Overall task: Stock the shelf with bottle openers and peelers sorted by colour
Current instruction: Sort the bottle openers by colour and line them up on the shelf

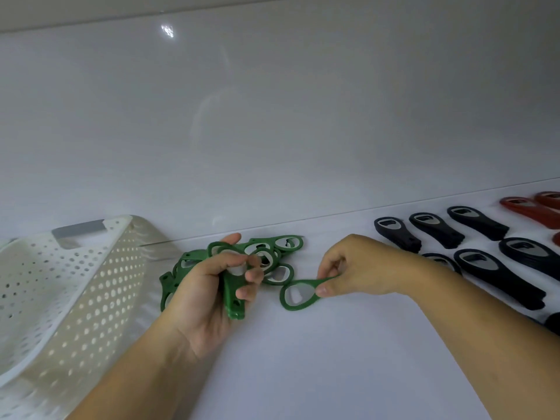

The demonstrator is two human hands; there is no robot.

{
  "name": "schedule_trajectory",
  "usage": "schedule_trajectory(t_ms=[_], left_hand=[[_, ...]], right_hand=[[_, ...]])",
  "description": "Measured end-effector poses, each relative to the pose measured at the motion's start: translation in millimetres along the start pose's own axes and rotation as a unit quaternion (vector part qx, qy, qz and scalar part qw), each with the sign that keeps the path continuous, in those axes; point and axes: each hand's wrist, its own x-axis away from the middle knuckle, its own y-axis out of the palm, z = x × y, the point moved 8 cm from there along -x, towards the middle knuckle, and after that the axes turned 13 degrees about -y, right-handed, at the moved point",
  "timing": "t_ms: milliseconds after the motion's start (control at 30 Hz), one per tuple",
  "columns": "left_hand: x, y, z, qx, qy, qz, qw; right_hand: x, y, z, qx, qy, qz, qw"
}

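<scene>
Green openers, one bunch point(274, 259): gripped in our left hand point(209, 292), fingers curled round the handles, ring ends fanned toward the back wall point(272, 131), low over the shelf point(348, 365). Whether a peeler is mixed in we cannot tell; the pieces overlap too much.

Green opener, single point(298, 295): pinched by its narrow handle between thumb and fingers of our right hand point(357, 268), ring end pointing left, on or just above the shelf, just beside the bunch.

Black openers point(500, 277): laid in rows on the shelf to the right, near our right wrist, metal ends toward the back.

Red openers point(527, 207): farther right, partly cut off by the frame edge.

White basket point(91, 283): perforated plastic, tipped at the left, just beside our left hand.

Step in hand, as we judge it: laying out the green group piece by piece, left of the black. The next move calls for setting the single opener flat on bare shelf between bunch and black rows, lined up as the black ones lie, then drawing another from the bunch without spilling the rest.
</scene>
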Motion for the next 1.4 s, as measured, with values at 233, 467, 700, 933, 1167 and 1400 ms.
schedule_trajectory(t_ms=[233,467,700,933,1167,1400], left_hand=[[6.6,-10.5,2.7,-0.043,0.079,0.133,0.987],[5.1,-15.4,9.5,-0.028,0.079,0.115,0.99],[8.2,3.3,3.2,-0.128,0.117,0.094,0.98],[12.9,16.2,-4.4,-0.182,0.161,0.073,0.967],[16.7,23.1,-0.9,-0.188,0.209,0.058,0.958],[23.7,28.2,4.3,-0.223,0.254,0.051,0.94]], right_hand=[[8.2,-12.7,1.7,0.08,0.043,-0.006,0.996],[13.1,-7.1,3.5,0.053,0.066,-0.053,0.995],[11.6,0.0,-44.9,-0.258,-0.009,0.012,0.966],[-0.2,35.6,-58.0,-0.311,-0.02,0.05,0.949],[0.2,42.7,-69.1,-0.265,-0.056,0.015,0.963],[11.3,42.8,-90.3,-0.163,-0.09,-0.035,0.982]])
